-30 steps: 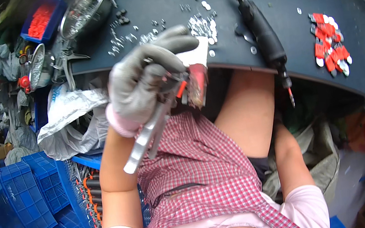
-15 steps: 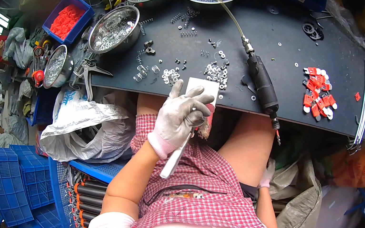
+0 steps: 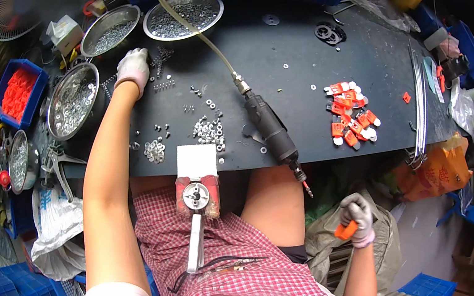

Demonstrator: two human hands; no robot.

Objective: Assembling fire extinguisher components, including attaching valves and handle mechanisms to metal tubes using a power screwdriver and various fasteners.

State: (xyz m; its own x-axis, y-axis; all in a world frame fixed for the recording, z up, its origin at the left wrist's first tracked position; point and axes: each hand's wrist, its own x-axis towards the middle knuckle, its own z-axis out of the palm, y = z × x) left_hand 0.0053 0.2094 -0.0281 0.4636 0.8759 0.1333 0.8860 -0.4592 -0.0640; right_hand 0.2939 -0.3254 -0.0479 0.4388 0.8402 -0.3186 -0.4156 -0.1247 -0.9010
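My left hand [image 3: 133, 71], in a pale glove, reaches across the table beside the metal bowls, over several small coil springs [image 3: 160, 60]. Its fingers bend down and away, so what they hold is hidden. Low at the right, my right hand [image 3: 358, 219], gloved too, is closed on an orange plastic piece [image 3: 346, 230] above the sack. Between the hands, at the table edge, sits a red fixture with a round silver head [image 3: 196, 196] and a lever handle [image 3: 195, 243]. A white block [image 3: 196, 160] stands against it. Small washers [image 3: 208, 131] lie just beyond.
A black pneumatic screwdriver [image 3: 271, 129] hangs on a hose over the table edge. Orange-and-white parts [image 3: 351, 113] are heaped at the right. Steel bowls [image 3: 73, 100] and a blue bin of orange pieces [image 3: 21, 93] stand at the left. A beige sack [image 3: 326, 233] is below right.
My left hand has left the fixture's lever and stretched forward to the springs. My right hand has risen from beside the sack with an orange piece. The view has turned rightward.
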